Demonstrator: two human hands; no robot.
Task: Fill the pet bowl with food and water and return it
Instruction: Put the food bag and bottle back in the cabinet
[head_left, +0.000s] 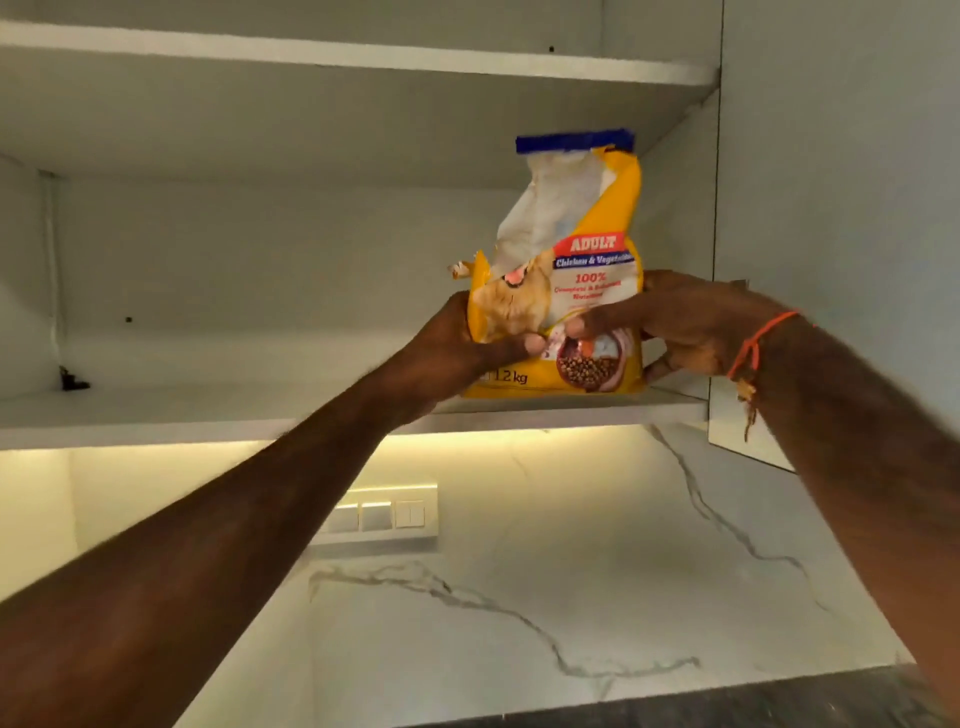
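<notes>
Head view: food bag (566, 270) upright on lower cabinet shelf (208, 410), near its right end. Left hand (467, 343) grips bag's left lower edge; right hand (685, 327) grips its right side. Orange thread (753, 343) on right wrist.

arms: both mine raised and stretched up toward 12 o'clock, bare forearms | left hand (467, 343): enters from 8 o'clock, fingers curled closed, thumb pointing toward 3 o'clock | right hand (691, 327): enters from 4 o'clock, fingers closed, thumb toward 9 o'clock, thumb tips nearly meeting | right wrist: orange thread (753, 345) tied round
</notes>
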